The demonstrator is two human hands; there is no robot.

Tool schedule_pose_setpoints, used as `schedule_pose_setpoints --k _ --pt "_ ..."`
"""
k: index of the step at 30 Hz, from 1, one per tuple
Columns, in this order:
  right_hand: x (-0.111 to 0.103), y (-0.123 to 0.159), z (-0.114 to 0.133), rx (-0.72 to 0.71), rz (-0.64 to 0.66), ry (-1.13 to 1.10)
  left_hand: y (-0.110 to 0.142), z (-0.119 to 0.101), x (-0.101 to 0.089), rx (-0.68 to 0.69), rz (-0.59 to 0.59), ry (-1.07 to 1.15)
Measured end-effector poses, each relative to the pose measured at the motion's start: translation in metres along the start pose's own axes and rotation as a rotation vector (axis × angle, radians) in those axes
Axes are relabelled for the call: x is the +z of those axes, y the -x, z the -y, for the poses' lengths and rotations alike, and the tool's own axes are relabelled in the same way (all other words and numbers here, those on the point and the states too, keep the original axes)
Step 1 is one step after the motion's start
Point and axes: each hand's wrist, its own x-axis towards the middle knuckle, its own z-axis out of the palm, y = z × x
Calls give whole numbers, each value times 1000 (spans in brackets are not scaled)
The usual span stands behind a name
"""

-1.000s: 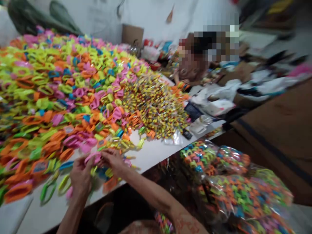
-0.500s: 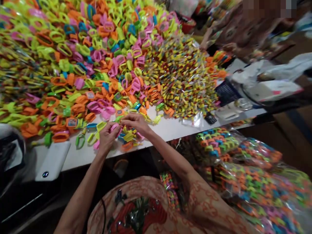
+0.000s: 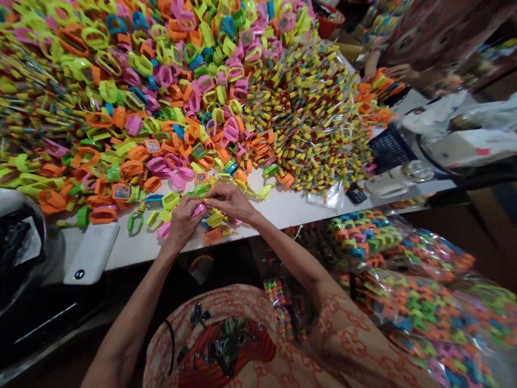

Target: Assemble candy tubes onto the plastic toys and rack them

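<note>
The table (image 3: 291, 211) has 1 front edge running across the view, with a narrow bare strip along it. The band pile (image 3: 161, 81) fills the table's left and centre. The stick heap (image 3: 315, 118) adjoins it on the right; the widest bare area lies between this heap and the front edge. Clear bags (image 3: 420, 302) of coloured pieces sit below the edge, at right. The basket (image 3: 383, 145) stands right of the sticks. The phone (image 3: 92, 253) lies at left, its near end at the front edge.

The 2 hands meet near the edge, with bands close around them. The left hand (image 3: 183, 221) pinches the pink band (image 3: 197, 209). The right hand (image 3: 232, 202) has its fingertips drawn together at the band's right end; whether they grip it cannot be told.
</note>
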Motion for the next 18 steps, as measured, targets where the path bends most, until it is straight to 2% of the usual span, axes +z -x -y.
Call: schedule_pose_setpoints --k 4,14,18 --pt "-1 2 2 18 -33 39 -2 -3 1 -75 27 -25" --pt "0 1 -3 -23 -51 89 1 0 6 -34 12 -81" --pt "-5 -1 -2 -25 -5 112 2 3 8 -10 43 -89"
